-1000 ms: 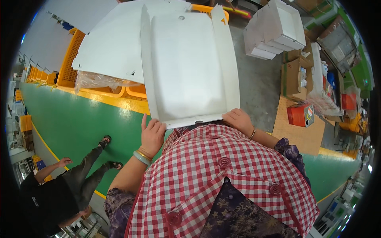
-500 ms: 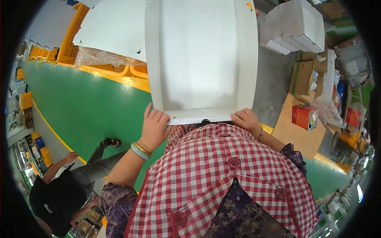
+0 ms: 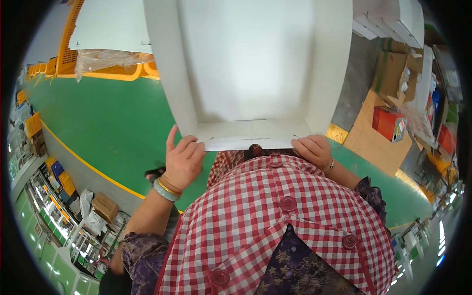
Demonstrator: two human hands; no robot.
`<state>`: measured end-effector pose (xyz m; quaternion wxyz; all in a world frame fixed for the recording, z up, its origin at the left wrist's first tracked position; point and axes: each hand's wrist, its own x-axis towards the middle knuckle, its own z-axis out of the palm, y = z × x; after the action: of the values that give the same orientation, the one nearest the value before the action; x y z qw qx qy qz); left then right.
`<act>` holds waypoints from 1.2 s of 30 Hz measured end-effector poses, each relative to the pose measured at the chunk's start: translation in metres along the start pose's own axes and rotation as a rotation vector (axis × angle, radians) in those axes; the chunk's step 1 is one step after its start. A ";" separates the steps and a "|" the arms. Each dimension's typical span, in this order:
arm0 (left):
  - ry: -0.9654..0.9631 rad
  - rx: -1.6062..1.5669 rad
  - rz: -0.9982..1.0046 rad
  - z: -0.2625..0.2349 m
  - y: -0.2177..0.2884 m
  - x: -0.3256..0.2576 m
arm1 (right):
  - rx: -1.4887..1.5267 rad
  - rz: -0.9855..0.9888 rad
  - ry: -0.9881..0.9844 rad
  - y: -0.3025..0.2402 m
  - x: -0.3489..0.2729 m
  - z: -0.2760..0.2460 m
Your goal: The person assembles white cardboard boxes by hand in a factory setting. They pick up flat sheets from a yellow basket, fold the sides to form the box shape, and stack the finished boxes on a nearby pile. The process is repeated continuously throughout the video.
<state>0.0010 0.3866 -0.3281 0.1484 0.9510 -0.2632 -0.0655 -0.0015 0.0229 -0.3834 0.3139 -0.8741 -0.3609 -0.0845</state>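
Head view looks down on a large white cardboard box [image 3: 246, 64], open side up toward the camera, which fills the upper middle of the frame and serves as the landmark. Far to the left of the box, beyond the green floor [image 3: 108, 123] with its yellow line, stand shelves with small blue and yellow bins [image 3: 56, 174] and a brown carton [image 3: 104, 206]. Up and to the left of the box lies a flat white sheet [image 3: 110, 24] over clear plastic wrap [image 3: 105, 59] on orange crates [image 3: 66, 44]. At the box's near left corner, the left hand [image 3: 183, 160] grips the lower edge, fingers curled over the flap and the forefinger raised along the side wall; a pale green bangle [image 3: 164, 191] sits on that wrist. Directly below the box is the person's red-and-white checked apron [image 3: 275, 216]. At the near right corner, the right hand [image 3: 312, 150] is closed on the same edge, fingers wrapped over the flap. To the right of the box, on a brown board [image 3: 371, 142], a small red box [image 3: 388, 123] stands near open brown cartons [image 3: 391, 73], and stacked white boxes [image 3: 393, 17] lie up and right of it.
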 end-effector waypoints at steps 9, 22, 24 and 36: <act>0.114 0.133 0.007 0.001 0.014 0.005 | -0.042 0.024 0.009 0.001 0.000 -0.003; 0.170 -0.150 0.146 0.035 0.042 0.047 | -0.109 -0.030 0.016 -0.009 0.033 0.021; 0.186 -0.133 0.129 0.033 0.043 0.048 | -0.088 -0.041 0.000 -0.013 0.045 0.027; 0.354 0.312 -0.020 0.008 0.022 0.004 | -0.014 -0.086 0.035 -0.003 0.045 0.021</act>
<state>-0.0079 0.3643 -0.3287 0.0428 0.9617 -0.2303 0.1423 0.0276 0.0636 -0.3820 0.3100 -0.8585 -0.3919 -0.1157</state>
